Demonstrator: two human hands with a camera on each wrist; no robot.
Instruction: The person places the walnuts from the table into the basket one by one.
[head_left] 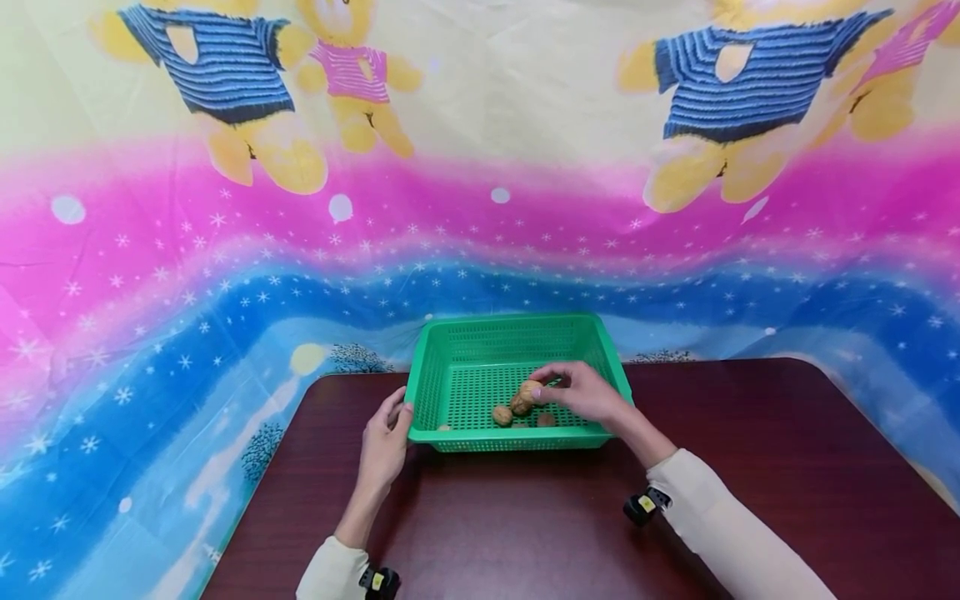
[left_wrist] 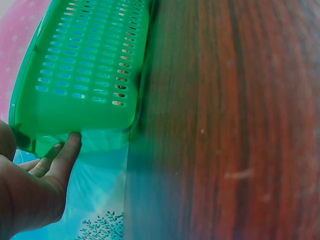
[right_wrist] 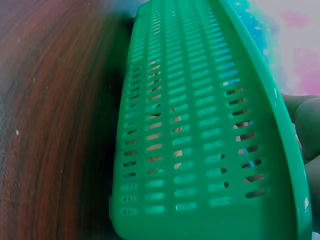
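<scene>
A green plastic basket (head_left: 510, 435) with slotted walls stands on the table, several walnuts inside it. My left hand (head_left: 385, 442) grips its left end, thumb at the rim and fingers against the outside wall; the left wrist view shows those fingers (left_wrist: 67, 155) on the wall. Over the inside of the basket, my right hand (head_left: 581, 392) pinches a walnut (head_left: 530, 390) between thumb and fingers. Just below that one is a darker walnut (head_left: 520, 406), and a lighter walnut (head_left: 502, 415) lies to its left. Others are partly hidden behind the front wall; the right wrist view shows mostly slots.
The dark red-brown wooden table (head_left: 525, 517) extends to both sides and in front of the basket. Close behind it hangs a printed cloth (head_left: 480, 208) with bears and snowflakes. A black wrist device (head_left: 643, 505) is strapped on the right arm, another wrist device (head_left: 380, 582) on the left.
</scene>
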